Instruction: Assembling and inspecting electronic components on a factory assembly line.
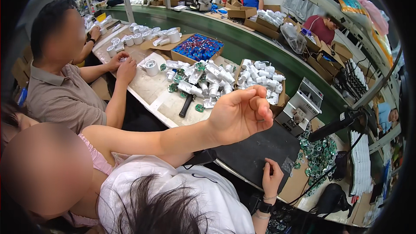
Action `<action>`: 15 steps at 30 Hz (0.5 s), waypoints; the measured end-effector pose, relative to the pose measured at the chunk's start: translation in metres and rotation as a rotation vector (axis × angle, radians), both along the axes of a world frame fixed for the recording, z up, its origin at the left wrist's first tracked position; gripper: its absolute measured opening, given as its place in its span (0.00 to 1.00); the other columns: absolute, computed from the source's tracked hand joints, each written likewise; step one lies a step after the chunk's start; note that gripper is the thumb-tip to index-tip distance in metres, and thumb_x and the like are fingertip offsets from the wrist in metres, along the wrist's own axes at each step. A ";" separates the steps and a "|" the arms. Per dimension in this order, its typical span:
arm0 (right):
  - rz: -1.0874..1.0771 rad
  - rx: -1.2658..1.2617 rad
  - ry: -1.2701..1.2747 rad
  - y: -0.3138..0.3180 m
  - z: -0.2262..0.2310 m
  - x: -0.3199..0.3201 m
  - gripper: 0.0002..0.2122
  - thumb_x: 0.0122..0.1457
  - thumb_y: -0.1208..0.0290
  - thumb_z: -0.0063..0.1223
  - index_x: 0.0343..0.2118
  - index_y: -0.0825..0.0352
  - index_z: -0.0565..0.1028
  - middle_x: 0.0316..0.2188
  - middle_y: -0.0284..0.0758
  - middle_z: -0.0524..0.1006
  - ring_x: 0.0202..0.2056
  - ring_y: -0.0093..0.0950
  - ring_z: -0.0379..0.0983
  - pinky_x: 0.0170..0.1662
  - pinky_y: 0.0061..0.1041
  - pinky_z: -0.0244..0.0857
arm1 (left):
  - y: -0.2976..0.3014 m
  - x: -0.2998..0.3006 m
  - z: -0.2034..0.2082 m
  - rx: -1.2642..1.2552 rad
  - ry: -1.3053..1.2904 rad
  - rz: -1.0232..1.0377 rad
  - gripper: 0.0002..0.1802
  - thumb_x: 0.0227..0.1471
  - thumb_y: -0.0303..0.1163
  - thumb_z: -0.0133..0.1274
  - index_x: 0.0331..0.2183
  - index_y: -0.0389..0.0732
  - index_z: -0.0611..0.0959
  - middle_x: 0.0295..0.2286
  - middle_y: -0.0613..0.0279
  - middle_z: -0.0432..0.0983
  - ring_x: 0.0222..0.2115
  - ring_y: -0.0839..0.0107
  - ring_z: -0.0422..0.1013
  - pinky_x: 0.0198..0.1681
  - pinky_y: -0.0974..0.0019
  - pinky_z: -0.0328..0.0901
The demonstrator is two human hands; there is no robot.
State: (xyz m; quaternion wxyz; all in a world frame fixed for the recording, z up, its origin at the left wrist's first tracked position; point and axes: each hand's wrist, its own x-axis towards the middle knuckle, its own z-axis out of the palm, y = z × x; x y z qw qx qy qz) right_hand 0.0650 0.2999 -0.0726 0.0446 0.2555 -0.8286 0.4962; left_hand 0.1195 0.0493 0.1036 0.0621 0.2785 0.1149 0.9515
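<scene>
My right hand (273, 174) lies at the near edge of a black mat (249, 152), with a dark watch and bracelets on its wrist. Its fingers are loosely bent and apart, with nothing between them. My left hand does not show. Across the view stretches the bare arm of a person in pink beside me, whose hand (236, 115) is raised, palm up, fingers curled, over the mat's far end. Beyond that hand is a pile of white plastic housings (206, 78), with small green circuit boards among them. A black-handled tool (186, 106) lies on the bench before it.
Right of the mat stand a grey metal instrument (299, 106) and a heap of green circuit boards (318, 151). Boxed blue parts (199, 48) sit farther back, before a green conveyor (242, 52). A black rod-shaped fixture (336, 126) juts in. Another person (71, 89) works at left.
</scene>
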 end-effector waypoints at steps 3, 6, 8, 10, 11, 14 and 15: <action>0.002 -0.038 0.048 0.008 0.006 0.015 0.06 0.56 0.78 0.47 0.34 0.70 0.76 0.21 0.31 0.74 0.21 0.18 0.68 0.25 0.17 0.61 | 0.001 0.003 0.001 -0.004 -0.006 0.001 0.11 0.59 0.35 0.36 0.36 0.42 0.72 0.27 0.59 0.75 0.34 0.64 0.71 0.45 0.60 0.63; -0.021 -0.043 0.109 0.027 0.029 0.033 0.06 0.56 0.80 0.47 0.34 0.71 0.76 0.20 0.32 0.73 0.21 0.19 0.69 0.24 0.17 0.61 | 0.006 -0.001 0.000 -0.003 -0.023 -0.060 0.11 0.59 0.35 0.36 0.36 0.42 0.72 0.27 0.60 0.75 0.33 0.65 0.71 0.45 0.60 0.63; -0.067 -0.013 0.171 0.051 0.041 0.051 0.06 0.55 0.81 0.46 0.33 0.71 0.75 0.20 0.32 0.73 0.20 0.21 0.69 0.24 0.18 0.60 | 0.002 -0.003 -0.002 -0.013 -0.040 0.005 0.11 0.59 0.35 0.36 0.37 0.42 0.73 0.27 0.61 0.75 0.33 0.65 0.70 0.47 0.59 0.62; -0.131 0.019 0.263 0.078 0.055 0.061 0.06 0.54 0.82 0.46 0.32 0.71 0.75 0.19 0.33 0.73 0.19 0.22 0.69 0.23 0.18 0.60 | 0.001 0.010 0.002 -0.088 -0.081 0.126 0.12 0.59 0.35 0.37 0.36 0.41 0.73 0.25 0.61 0.75 0.32 0.67 0.70 0.42 0.61 0.62; -0.118 0.054 0.373 0.089 0.062 0.062 0.06 0.53 0.83 0.46 0.32 0.72 0.75 0.19 0.34 0.73 0.19 0.22 0.69 0.23 0.18 0.60 | -0.003 0.006 -0.004 -0.087 -0.105 0.046 0.12 0.59 0.35 0.37 0.36 0.41 0.73 0.25 0.61 0.75 0.32 0.67 0.70 0.42 0.61 0.62; -0.261 0.054 0.400 0.124 0.067 0.074 0.06 0.54 0.84 0.45 0.32 0.72 0.75 0.19 0.34 0.72 0.17 0.23 0.67 0.22 0.17 0.58 | -0.014 -0.021 -0.053 -0.391 -0.174 0.218 0.13 0.58 0.35 0.37 0.24 0.43 0.68 0.18 0.63 0.68 0.24 0.71 0.61 0.32 0.66 0.56; -0.363 0.015 0.419 0.134 0.065 0.077 0.07 0.55 0.84 0.45 0.34 0.71 0.75 0.18 0.33 0.71 0.17 0.21 0.65 0.22 0.17 0.57 | -0.017 -0.032 -0.066 -0.495 -0.178 0.293 0.16 0.58 0.35 0.36 0.20 0.43 0.67 0.15 0.64 0.65 0.21 0.72 0.58 0.29 0.68 0.54</action>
